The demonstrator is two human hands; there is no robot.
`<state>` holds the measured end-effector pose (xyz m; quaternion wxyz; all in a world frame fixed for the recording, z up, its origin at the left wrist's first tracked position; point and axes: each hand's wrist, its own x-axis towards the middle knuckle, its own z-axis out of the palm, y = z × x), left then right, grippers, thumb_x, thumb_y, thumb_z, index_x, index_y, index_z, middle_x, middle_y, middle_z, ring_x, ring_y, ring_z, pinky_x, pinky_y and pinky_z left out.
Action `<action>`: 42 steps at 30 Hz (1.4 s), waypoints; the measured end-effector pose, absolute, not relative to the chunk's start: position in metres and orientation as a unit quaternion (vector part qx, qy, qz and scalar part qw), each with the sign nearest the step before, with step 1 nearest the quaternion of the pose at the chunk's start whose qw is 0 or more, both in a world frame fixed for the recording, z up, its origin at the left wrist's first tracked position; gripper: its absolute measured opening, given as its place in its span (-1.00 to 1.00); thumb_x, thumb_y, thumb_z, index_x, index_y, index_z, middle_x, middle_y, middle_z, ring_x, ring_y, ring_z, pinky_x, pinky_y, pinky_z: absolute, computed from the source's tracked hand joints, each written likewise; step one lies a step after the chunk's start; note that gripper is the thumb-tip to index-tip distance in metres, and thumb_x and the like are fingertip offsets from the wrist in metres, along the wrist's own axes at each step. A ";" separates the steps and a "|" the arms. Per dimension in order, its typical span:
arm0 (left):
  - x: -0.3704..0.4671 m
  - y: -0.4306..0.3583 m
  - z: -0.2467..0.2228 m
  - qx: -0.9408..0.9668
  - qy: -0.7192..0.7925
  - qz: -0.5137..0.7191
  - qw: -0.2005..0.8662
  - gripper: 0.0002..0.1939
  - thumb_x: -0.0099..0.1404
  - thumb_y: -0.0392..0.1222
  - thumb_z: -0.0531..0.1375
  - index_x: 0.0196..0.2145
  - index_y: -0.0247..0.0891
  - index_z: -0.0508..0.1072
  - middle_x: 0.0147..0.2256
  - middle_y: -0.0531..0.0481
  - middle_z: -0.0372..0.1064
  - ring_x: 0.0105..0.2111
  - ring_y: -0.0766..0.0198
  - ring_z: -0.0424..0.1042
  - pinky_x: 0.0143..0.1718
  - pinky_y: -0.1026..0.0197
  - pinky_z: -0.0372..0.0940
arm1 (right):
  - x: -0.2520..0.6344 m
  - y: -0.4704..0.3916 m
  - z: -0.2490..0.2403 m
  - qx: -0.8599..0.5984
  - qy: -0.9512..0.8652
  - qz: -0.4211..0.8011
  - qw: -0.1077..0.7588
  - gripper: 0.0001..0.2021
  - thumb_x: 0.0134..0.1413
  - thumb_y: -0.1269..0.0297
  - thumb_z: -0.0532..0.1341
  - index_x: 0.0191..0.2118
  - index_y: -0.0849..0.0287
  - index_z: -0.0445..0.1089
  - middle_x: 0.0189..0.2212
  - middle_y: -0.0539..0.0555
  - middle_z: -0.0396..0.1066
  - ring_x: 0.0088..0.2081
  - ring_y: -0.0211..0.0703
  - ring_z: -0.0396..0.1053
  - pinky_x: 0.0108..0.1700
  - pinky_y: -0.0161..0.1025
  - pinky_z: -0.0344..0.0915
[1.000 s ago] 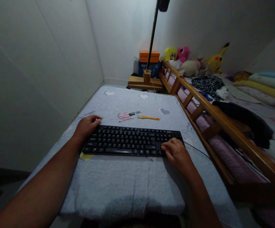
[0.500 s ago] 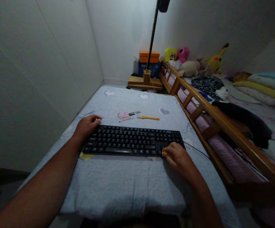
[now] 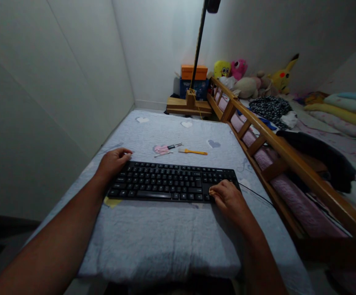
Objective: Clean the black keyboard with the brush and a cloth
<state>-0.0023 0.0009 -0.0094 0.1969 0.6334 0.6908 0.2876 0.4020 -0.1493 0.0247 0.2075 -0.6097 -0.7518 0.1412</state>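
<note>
A black keyboard (image 3: 165, 182) lies flat on the pale cloth-covered table (image 3: 153, 233). My left hand (image 3: 113, 164) grips its left end, fingers curled over the far corner. Over the number pad on the right, my right hand (image 3: 228, 194) is closed on a small tan wad (image 3: 213, 192), perhaps cloth, pressed to the keys near the arrow keys. Most of the wad is hidden by my fingers. Behind the keyboard lie a yellow-handled brush (image 3: 193, 152), a dark-handled tool with a metal tip (image 3: 174, 146) and a thin white swab (image 3: 163, 154).
From the keyboard's right end a black cable (image 3: 254, 192) runs towards the wooden bed rail (image 3: 276, 143). A wooden stand (image 3: 190, 105) with a dark pole is behind the table, near an orange box (image 3: 194, 72). Plush toys and folded bedding lie on the bed.
My right hand has slid slightly away from me over the keys, still closed on the tan wad. My left hand stays at the keyboard's left end. The view has shifted slightly.
</note>
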 end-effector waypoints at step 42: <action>-0.001 0.000 -0.005 0.636 0.688 0.287 0.201 -0.52 0.10 0.09 0.11 -0.17 -0.27 0.58 -0.40 -0.05 0.52 -0.39 0.13 0.44 -0.34 0.17 0.23 | 0.392 -0.158 0.027 -0.591 -0.770 0.127 0.206 -0.79 0.18 0.53 0.18 -0.22 0.16 0.54 -0.29 0.12 0.41 -0.20 -0.05 0.36 -0.15 -0.14 0.34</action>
